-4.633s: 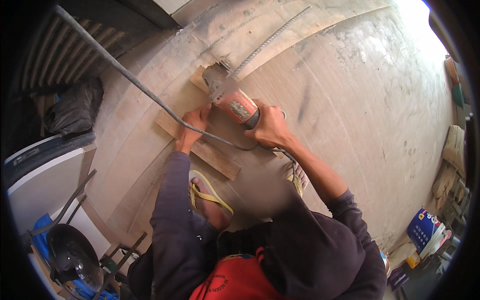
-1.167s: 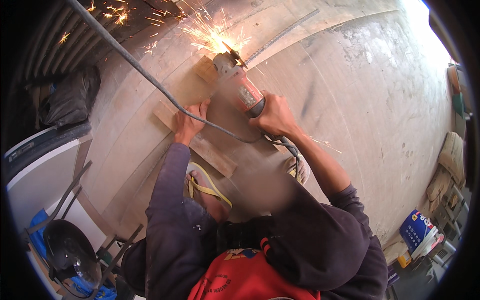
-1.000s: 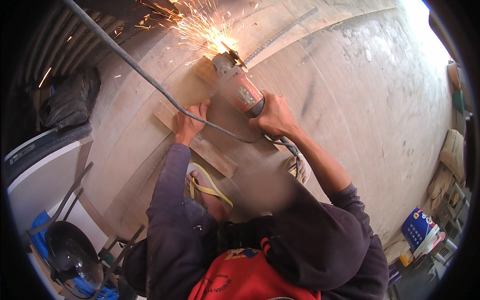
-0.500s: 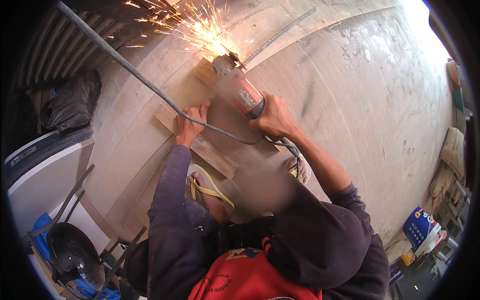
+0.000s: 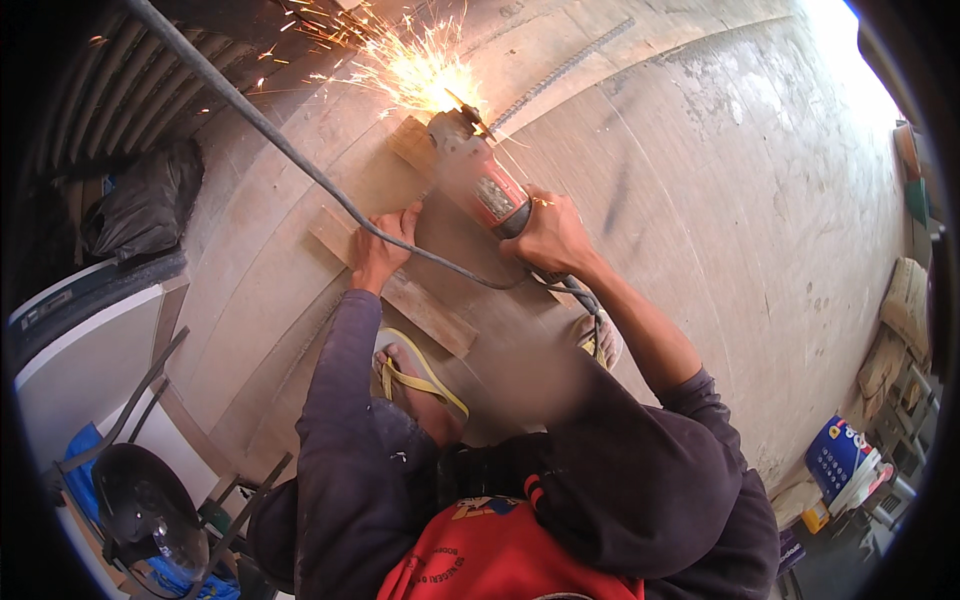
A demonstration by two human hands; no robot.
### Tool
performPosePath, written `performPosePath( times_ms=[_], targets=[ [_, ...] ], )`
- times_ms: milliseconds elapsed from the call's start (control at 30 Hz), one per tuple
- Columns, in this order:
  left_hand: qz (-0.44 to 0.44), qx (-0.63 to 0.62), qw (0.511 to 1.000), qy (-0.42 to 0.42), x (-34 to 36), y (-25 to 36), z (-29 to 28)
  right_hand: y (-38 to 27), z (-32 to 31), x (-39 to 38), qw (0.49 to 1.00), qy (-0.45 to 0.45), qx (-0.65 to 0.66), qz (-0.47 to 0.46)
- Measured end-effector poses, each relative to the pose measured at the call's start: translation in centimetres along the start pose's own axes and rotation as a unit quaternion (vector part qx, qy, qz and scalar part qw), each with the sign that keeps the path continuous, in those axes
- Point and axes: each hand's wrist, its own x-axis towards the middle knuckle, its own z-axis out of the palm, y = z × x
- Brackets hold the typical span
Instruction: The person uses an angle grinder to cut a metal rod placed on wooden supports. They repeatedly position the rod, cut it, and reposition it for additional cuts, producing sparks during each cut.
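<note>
My right hand (image 5: 548,235) is closed on the rear of a red angle grinder (image 5: 490,190), whose disc throws bright sparks at the top centre. The disc sits against a ribbed steel bar (image 5: 560,75) running diagonally across the floor. My left hand (image 5: 385,245), fingers curled, grips that bar lower down, partly hidden behind a grey cable (image 5: 275,135). A short wood block (image 5: 405,135) lies under the bar near the grinder head, and a wooden plank (image 5: 430,315) lies beneath my left hand. Both of my sandalled feet are beside the plank.
At the left are a slatted dark panel (image 5: 120,80), a black bag (image 5: 145,200), white boards (image 5: 90,335) and a black shield-like object (image 5: 145,505) among metal bars. At the right are sacks (image 5: 900,300) and a blue-and-white bucket (image 5: 840,455). The floor (image 5: 720,220) is dusty.
Compared with the oldest frame, the grinder has shifted slightly up and right and sparks now spray from it toward the upper left. Over the last second my hands have barely moved.
</note>
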Motion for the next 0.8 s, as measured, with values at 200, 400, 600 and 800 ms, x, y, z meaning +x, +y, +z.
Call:
performPosePath(
  times_ms=[200,400,600,800],
  targets=[
    [-0.002,0.002,1.000,-0.014,0.0,-0.2,0.0,-0.7,-0.4,0.1,1.000,-0.018,-0.007,-0.003],
    [0.065,-0.001,0.995,0.082,-0.7,0.6,0.1,-0.3,-0.2,-0.1,0.999,-0.003,0.034,-0.016],
    [0.077,0.018,0.993,0.088,-0.8,0.6,0.3,-0.3,-0.5,-0.6,0.997,0.006,0.057,-0.041],
    [0.060,0.041,0.994,0.080,-0.2,-0.5,0.6,0.2,-0.1,-0.4,0.996,0.025,0.056,-0.067]
  ],
)
